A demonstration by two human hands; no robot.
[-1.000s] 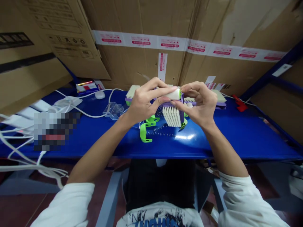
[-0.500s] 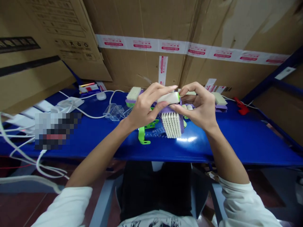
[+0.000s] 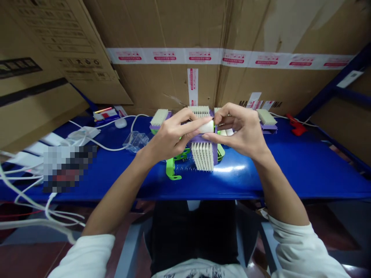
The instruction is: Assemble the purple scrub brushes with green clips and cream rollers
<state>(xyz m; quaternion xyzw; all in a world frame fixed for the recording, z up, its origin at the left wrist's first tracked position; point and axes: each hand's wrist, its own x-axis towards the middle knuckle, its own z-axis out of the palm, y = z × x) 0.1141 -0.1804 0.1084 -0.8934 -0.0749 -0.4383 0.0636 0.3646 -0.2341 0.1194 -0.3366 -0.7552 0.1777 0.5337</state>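
And there we had both hands together: our left hand (image 3: 172, 135) wrapped its grip snugly over the white roller (image 3: 206, 127), just above the purple bristle block (image 3: 203, 156), fingers along the top and thumb below, seemingly to hold it level. Our right hand (image 3: 245, 129), on the block's right, had its grip nearly closed on the block's upper edge, thumb in front and forefinger near the roller's green end (image 3: 213, 125), perhaps bracing that end; what its curled fingers hid, we couldn't tell. The block's bristles faced us, probably so the roller sat uppermost, in reach. Just left of the block, a green bracket (image 3: 170, 169) lay on the worktop (image 3: 290, 166), likely left handy; farther left sat clear plastic packaging (image 3: 135, 142), and well right of the block, a red tool (image 3: 298, 128).
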